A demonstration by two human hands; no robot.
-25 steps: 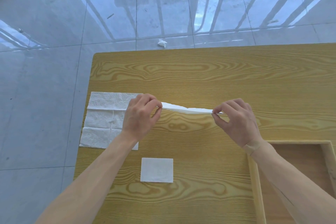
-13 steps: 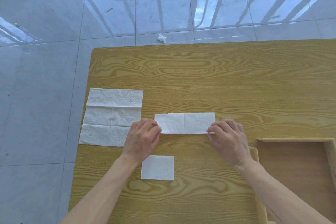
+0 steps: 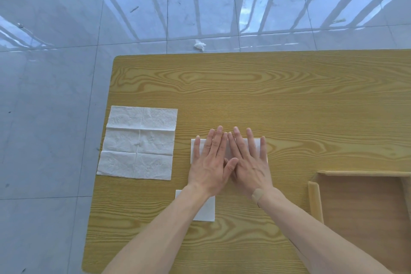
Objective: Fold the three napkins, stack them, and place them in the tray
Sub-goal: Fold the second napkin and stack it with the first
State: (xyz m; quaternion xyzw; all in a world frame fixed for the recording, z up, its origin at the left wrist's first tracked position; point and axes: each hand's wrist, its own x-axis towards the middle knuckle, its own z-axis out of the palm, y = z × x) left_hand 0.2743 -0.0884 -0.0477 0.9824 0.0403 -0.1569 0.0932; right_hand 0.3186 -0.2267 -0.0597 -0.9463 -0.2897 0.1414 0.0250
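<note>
A white napkin folded into a long strip lies on the wooden table. My left hand and my right hand lie flat on it side by side, fingers spread, covering most of it. An unfolded white napkin lies flat at the table's left edge. A small folded square napkin sits nearer to me, partly hidden under my left forearm. The wooden tray stands at the lower right with nothing visible inside.
A crumpled bit of white paper lies on the grey tiled floor beyond the table's far edge. The table's left edge drops to the floor right beside the unfolded napkin.
The napkin went from held up by its ends to lying as a folded strip on the table. Both hands let go of its ends and moved to its middle, now pressing flat.
</note>
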